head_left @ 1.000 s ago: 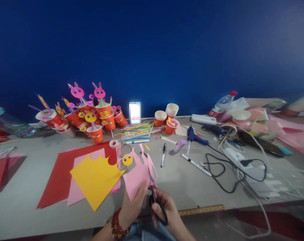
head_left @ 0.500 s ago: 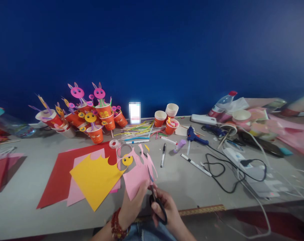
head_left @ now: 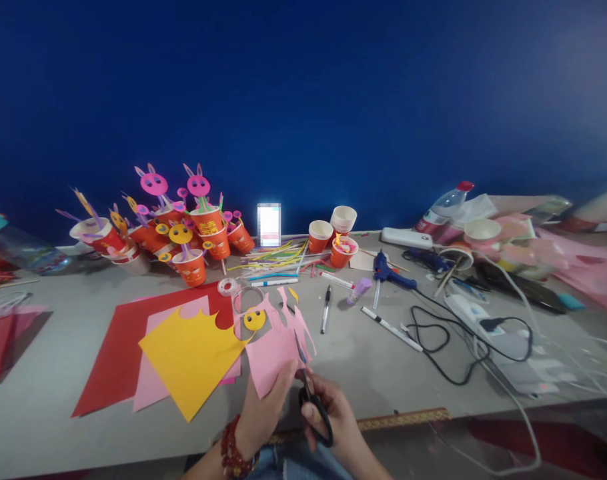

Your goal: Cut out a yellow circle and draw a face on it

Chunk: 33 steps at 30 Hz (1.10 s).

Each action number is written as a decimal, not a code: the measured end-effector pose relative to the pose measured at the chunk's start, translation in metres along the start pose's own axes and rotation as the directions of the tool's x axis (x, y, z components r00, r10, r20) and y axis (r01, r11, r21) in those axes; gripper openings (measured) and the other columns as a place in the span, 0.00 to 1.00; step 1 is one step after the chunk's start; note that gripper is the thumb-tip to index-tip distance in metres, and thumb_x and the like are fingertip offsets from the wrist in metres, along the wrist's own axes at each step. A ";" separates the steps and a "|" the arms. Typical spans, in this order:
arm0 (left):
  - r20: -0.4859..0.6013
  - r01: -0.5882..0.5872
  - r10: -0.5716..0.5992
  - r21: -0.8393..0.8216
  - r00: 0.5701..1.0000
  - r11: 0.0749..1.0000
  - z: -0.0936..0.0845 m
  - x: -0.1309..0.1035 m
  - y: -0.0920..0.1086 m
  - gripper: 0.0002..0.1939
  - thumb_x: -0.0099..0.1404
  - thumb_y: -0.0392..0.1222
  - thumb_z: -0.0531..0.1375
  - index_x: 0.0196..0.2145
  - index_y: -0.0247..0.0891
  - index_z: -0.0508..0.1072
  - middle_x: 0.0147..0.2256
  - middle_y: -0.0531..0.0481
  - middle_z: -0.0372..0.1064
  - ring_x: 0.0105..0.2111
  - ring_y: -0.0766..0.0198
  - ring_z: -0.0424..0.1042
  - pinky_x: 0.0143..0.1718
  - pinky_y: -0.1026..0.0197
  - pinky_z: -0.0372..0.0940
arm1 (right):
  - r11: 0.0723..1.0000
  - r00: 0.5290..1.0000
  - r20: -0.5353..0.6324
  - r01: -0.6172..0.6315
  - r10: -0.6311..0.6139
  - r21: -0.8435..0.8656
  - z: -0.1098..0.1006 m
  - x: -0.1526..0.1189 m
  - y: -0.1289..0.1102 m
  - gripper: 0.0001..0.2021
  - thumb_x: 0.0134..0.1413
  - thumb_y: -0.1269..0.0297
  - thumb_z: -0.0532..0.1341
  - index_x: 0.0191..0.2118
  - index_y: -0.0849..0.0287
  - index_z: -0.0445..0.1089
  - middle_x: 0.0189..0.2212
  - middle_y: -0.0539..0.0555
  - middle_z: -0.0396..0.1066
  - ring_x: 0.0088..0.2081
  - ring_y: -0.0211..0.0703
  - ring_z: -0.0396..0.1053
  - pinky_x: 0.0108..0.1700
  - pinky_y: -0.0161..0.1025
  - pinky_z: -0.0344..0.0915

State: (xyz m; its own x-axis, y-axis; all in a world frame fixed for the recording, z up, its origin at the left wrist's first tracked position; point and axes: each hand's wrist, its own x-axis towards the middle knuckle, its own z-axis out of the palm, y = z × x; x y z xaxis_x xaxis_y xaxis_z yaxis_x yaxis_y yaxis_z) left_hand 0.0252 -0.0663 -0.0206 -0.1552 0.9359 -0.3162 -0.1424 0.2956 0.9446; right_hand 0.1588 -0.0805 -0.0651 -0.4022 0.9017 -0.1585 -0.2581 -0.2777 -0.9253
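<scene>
A piece of pink paper [head_left: 271,360] with jagged strips at its far end is held by my left hand [head_left: 267,407], whose wrist wears a red bead bracelet. My right hand [head_left: 333,410] grips black-handled scissors [head_left: 317,421], with fingers through the loops. The blades lie at the paper's right edge, against a narrow pink strip. Just beyond the paper sits a yellow smiley disc [head_left: 254,321] beside a roll of tape [head_left: 248,300]. Yellow paper [head_left: 191,363] with scalloped cuts lies left of my hands, over pink and red sheets [head_left: 103,373].
Decorated red paper cups [head_left: 189,267] stand at the back left, near colourful pipe cleaners [head_left: 273,257]. A pen [head_left: 326,310], a purple glue stick [head_left: 359,291], a marker [head_left: 391,329] and a blue glue gun [head_left: 391,272] lie to the right. Black cable [head_left: 446,380] loops near a power strip [head_left: 466,313].
Almost nothing differs. Both hands, the pink paper and the scissors stay in nearly the same place, with only a very slight shift.
</scene>
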 end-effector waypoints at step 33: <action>-0.019 -0.234 0.236 0.073 0.971 0.969 -0.005 -0.003 -0.013 0.17 0.63 0.51 0.61 0.38 0.33 0.79 0.35 0.43 0.78 0.35 0.55 0.77 0.38 0.59 0.74 | 0.999 0.999 -0.038 0.024 -0.022 0.041 0.000 0.000 0.002 0.30 0.41 0.35 0.67 0.27 0.57 0.56 0.16 0.41 0.56 0.11 0.27 0.57 0.13 0.24 0.50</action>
State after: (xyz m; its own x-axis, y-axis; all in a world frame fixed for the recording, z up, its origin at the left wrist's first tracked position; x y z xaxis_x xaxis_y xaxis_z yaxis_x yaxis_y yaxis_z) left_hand 0.0223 -0.0742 -0.0328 -0.2031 0.9754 -0.0856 -0.0300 0.0812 0.9962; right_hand 0.1587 -0.0813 -0.0670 -0.3631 0.9195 -0.1509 -0.3032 -0.2697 -0.9140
